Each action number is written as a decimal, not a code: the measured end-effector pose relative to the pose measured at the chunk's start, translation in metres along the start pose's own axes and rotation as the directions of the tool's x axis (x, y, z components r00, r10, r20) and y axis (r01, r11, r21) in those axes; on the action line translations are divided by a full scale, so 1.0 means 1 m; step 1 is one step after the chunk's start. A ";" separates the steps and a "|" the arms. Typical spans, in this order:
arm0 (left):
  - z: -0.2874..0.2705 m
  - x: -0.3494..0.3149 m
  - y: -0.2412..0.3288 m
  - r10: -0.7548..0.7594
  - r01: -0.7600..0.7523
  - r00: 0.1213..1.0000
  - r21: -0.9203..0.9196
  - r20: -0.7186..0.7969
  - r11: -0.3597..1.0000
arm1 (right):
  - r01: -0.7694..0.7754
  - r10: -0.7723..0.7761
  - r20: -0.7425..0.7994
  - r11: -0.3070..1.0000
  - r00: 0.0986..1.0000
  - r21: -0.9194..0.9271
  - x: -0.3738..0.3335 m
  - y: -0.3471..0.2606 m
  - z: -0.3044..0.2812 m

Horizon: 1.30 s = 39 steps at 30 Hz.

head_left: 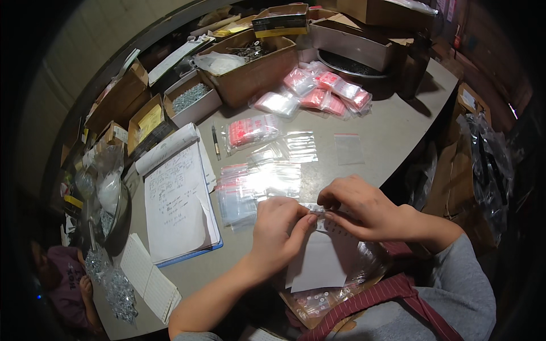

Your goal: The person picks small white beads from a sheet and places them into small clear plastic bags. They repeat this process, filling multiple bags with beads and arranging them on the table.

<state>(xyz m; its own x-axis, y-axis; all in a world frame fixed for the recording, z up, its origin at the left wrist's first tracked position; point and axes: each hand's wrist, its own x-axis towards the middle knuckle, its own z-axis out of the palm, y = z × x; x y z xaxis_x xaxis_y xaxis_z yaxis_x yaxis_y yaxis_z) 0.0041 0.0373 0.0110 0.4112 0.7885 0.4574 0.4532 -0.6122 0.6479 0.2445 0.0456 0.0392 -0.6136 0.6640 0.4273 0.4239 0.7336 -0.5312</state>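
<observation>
My left hand and my right hand meet near the front edge of the table. Fingers and thumbs of both are pinched on the top end of a white paper sheet, which has small printed marks along its upper strip. The sheet hangs over an open carton at my lap, lined with clear plastic and holding small pale round pieces. Just beyond my left hand lies a spread of clear zip bags with red top edges, partly lost in glare. A single flat zip bag rests farther off.
A clipboard of handwritten papers, a pen and a notebook lie leftward. Packs of red-marked bags, a hardware carton and a screw box stand farther back. A person is at the lower left.
</observation>
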 end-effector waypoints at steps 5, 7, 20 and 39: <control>0.000 0.001 0.000 0.028 -0.028 1.000 0.001 0.000 1.000 | -0.018 0.019 0.031 0.999 0.999 -0.028 0.009 -0.005 0.002; -0.001 0.000 0.001 0.008 -0.008 1.000 -0.007 0.009 1.000 | -0.037 0.039 0.043 0.999 0.998 -0.033 0.011 -0.009 0.002; -0.001 -0.002 -0.004 -0.001 0.001 1.000 -0.096 0.003 0.995 | 0.059 -0.065 -0.070 0.994 0.995 -0.093 0.011 -0.009 0.013; 0.004 0.002 -0.002 0.111 -0.108 0.993 -0.084 0.031 0.991 | -0.626 0.621 0.217 0.778 0.753 -0.054 0.038 0.094 -0.090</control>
<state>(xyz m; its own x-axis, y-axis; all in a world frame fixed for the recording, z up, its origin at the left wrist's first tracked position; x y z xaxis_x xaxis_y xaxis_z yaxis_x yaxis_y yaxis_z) 0.0072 0.0399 0.0076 0.4834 0.7135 0.5072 0.3378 -0.6865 0.6439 0.3210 0.1532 0.0714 -0.3437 0.9242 -0.1666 0.7500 0.1634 -0.6410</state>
